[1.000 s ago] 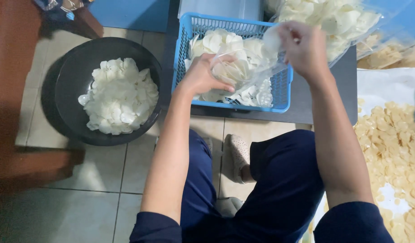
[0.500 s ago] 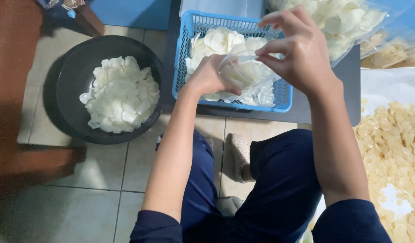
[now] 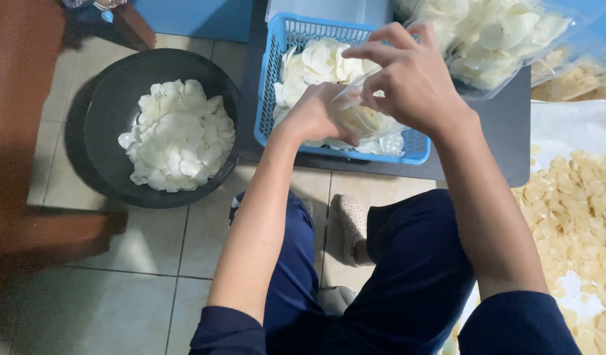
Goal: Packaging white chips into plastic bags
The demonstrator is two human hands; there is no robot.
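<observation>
My left hand (image 3: 314, 113) cups a small clear plastic bag of white chips (image 3: 363, 121) from below, over the blue plastic basket (image 3: 284, 36). My right hand (image 3: 408, 75) pinches the bag's top edge between thumb and fingers, the other fingers spread above it. The basket holds more white chips (image 3: 319, 59) and stands on a dark low table (image 3: 507, 131). Both hands meet just above the basket's front half.
A black round basin (image 3: 102, 105) of white chips (image 3: 179, 135) sits on the tiled floor at left. Large clear bags of chips (image 3: 493, 36) lie at the top right. Yellowish chips (image 3: 579, 210) are spread on a sheet at right. A wooden bench (image 3: 17, 98) borders the left.
My right hand came down from above the basket's far right to meet the left hand, and the bag's top is now gathered between its fingers. The left hand has hardly moved.
</observation>
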